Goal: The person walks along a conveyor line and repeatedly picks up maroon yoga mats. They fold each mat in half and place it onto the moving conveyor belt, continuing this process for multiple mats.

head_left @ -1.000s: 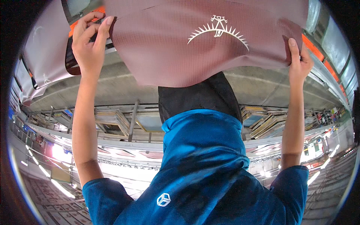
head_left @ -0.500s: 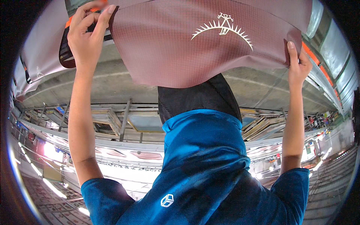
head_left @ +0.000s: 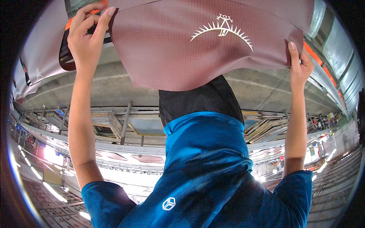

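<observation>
Nearest the camera, a blue short-sleeved shirt (head_left: 205,167) is filling the lower middle, with both bare forearms rising from it toward the top of the picture.

The left hand (head_left: 85,38) is pinching the corner of a maroon grid-weave fabric panel with a white spiked emblem (head_left: 205,49). Its thumb and fingertips (head_left: 108,13) are pressing together on the cloth's edge, and the knuckles are curling over it. The right hand (head_left: 300,64) is gripping the opposite edge, with the thumb lying flat on the face of the fabric and the other fingers tucked behind it, out of sight.

As a judgement of progress, the panel is already opened out and stretched wide between the two hands, emblem side showing. Its free edge is curving loose midway between them, so it is not yet lying flat or settled on anything.

The cloth is running from the left fingers straight across to the right ones, extending beyond them toward the top of the picture. A black cloth piece (head_left: 197,100) is showing just under its loose edge.

Just outside the left fingers, an orange-and-black trimmed edge (head_left: 66,45) is peeking out. Farther out, a pale grey sheet (head_left: 42,64) is hanging. Beyond everything, a grey concrete surface (head_left: 114,87) and stacked flat frames (head_left: 110,121) are lying well apart from both hands.
</observation>
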`<action>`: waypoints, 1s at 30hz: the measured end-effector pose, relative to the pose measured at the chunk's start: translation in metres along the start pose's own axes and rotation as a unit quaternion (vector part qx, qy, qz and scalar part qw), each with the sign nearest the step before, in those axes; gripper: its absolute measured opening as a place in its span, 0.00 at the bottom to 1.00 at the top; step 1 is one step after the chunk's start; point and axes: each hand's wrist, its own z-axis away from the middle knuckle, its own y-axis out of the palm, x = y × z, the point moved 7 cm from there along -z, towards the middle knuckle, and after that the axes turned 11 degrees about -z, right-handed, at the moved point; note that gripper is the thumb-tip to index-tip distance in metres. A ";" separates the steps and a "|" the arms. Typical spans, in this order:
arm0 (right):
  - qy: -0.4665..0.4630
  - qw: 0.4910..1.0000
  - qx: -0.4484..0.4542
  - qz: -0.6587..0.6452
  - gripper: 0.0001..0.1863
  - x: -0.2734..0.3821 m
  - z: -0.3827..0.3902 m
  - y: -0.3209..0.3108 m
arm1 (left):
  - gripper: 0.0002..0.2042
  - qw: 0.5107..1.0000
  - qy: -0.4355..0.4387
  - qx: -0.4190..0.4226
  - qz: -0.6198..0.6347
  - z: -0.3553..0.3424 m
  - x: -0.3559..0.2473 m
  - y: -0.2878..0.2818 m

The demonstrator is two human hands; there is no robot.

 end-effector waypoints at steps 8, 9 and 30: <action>-0.005 1.000 -0.002 -0.006 0.13 -0.002 0.001 0.000 | 0.10 1.000 -0.008 0.004 -0.005 -0.001 0.001 0.000; -0.003 1.000 0.000 -0.002 0.12 -0.001 0.000 0.000 | 0.11 1.000 -0.011 -0.009 0.010 -0.001 0.002 0.001; 0.002 0.995 -0.040 -0.094 0.20 -0.008 -0.003 -0.006 | 0.13 0.992 -0.015 -0.123 0.022 -0.001 0.003 -0.007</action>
